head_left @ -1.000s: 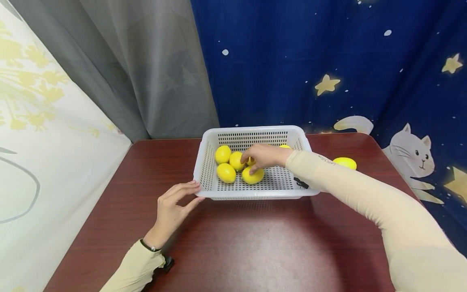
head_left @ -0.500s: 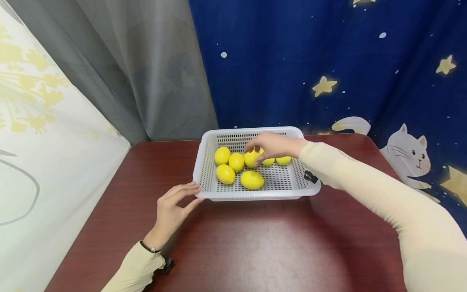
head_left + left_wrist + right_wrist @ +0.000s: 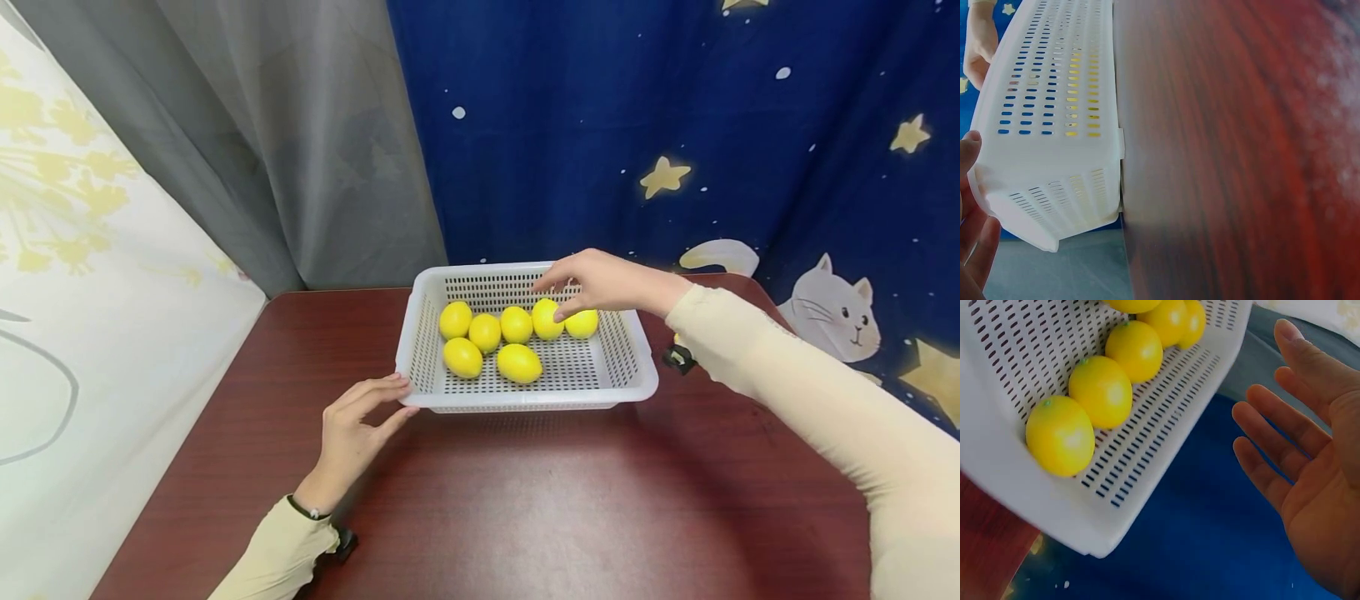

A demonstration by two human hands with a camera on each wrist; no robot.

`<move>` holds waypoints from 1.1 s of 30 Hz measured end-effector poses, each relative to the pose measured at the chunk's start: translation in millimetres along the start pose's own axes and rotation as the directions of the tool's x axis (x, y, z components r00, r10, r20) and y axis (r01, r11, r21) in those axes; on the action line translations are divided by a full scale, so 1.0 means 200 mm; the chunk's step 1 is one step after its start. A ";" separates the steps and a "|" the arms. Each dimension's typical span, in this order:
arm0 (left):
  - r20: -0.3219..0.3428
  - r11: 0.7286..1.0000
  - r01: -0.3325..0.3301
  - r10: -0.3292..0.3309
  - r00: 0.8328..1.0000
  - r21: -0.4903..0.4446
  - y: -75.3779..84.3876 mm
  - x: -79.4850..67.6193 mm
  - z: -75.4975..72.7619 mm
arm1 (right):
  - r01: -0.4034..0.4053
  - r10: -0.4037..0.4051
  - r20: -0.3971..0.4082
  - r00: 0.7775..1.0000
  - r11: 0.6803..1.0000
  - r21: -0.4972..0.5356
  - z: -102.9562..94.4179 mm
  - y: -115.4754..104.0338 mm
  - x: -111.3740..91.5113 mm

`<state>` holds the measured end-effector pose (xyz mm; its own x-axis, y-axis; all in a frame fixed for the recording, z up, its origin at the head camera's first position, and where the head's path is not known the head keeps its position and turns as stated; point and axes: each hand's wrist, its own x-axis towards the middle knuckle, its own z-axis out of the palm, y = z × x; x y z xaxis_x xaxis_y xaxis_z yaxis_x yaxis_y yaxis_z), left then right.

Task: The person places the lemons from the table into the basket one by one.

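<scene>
A white perforated plastic basket (image 3: 525, 398) stands on the table with several yellow lemons in it. Most of these, such as the lemon (image 3: 516, 325), form a row toward the back. One more lemon (image 3: 519, 364) lies nearer the front, beside another lemon (image 3: 462, 358) to its left. My left hand (image 3: 358, 429) holds the front left corner of the basket's rim, thumb in front and fingers along the side. Over the back right part of the basket, my right hand (image 3: 600, 279) hovers with spread fingers and holds nothing; the right wrist view shows its bare palm (image 3: 1329, 506).
A dark red wooden table (image 3: 525, 500) lies under everything. A blue curtain (image 3: 540, 125) with stars and a grey curtain (image 3: 352, 167) hang behind its back edge. Right of the basket, a yellow lemon (image 3: 678, 339) shows only a sliver beside the right sleeve.
My right hand has let go of the front lemon, risen and moved right and back, uncovering the back row. The left hand has stayed at the corner.
</scene>
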<state>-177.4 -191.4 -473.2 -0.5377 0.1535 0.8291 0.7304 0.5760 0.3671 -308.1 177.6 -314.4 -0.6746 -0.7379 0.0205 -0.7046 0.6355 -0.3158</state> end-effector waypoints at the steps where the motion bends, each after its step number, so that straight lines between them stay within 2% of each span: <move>1: 0.000 1.000 0.001 -0.001 1.000 0.001 0.00 0.00 0.00 | -0.006 0.006 -0.017 1.000 1.000 0.000 -0.01 0.01 -0.02; 13: -0.009 1.000 0.006 -0.006 1.000 -0.003 0.01 0.00 0.00 | -0.096 0.087 -0.183 0.979 0.994 -0.044 -0.11 0.08 -0.19; 21: -0.001 1.000 0.007 -0.007 1.000 -0.006 0.00 -0.01 0.00 | -0.121 0.096 -0.308 0.947 0.990 -0.065 -0.12 0.15 -0.33; 26: -0.005 1.000 0.002 -0.002 1.000 -0.005 0.00 -0.01 0.00 | -0.166 0.138 -0.356 0.924 0.985 -0.048 -0.11 0.20 -0.43; 33: -0.005 1.000 -0.004 0.004 1.000 -0.001 0.00 0.00 0.00 | -0.266 0.227 -0.377 0.898 0.963 -0.054 -0.11 0.24 -0.57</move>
<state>-177.0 -191.5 -472.8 -0.5325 0.1522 0.8326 0.7331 0.5747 0.3638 -269.1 297.5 -310.3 -0.8485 -0.4327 0.3045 -0.5108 0.8200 -0.2581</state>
